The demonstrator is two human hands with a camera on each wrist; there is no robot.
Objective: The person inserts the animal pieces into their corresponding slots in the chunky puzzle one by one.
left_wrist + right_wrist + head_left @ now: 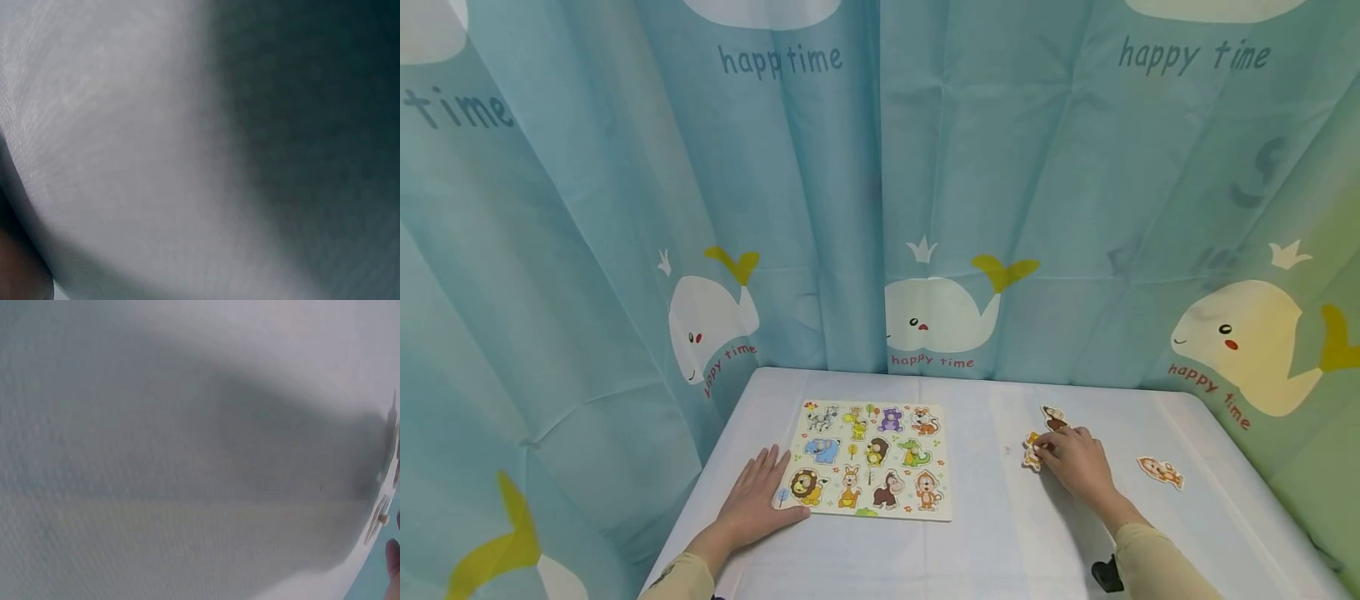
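Note:
On the left of the table lies a white animal puzzle board (871, 460) with zebra, giraffe, lion, monkey and other animal pictures. My left hand (760, 497) rests at its left side, fingers spread, the thumb along the near edge. To the right of the board, my right hand (1078, 467) pinches an orange-and-white animal puzzle piece (1030, 451) between thumb and fingers. A brown puzzle piece (1054, 416) lies just beyond these fingers, partly hidden. Fingertips (392, 556) and a knobbed puzzle piece (376, 520) show at the right wrist view's edge.
Farther right lies a monkey puzzle piece (1161, 472). The table (977, 550) has a white cover, and a blue curtain (850, 167) with whales hangs behind it. Mostly blurred cloth (125, 137) fills the left wrist view.

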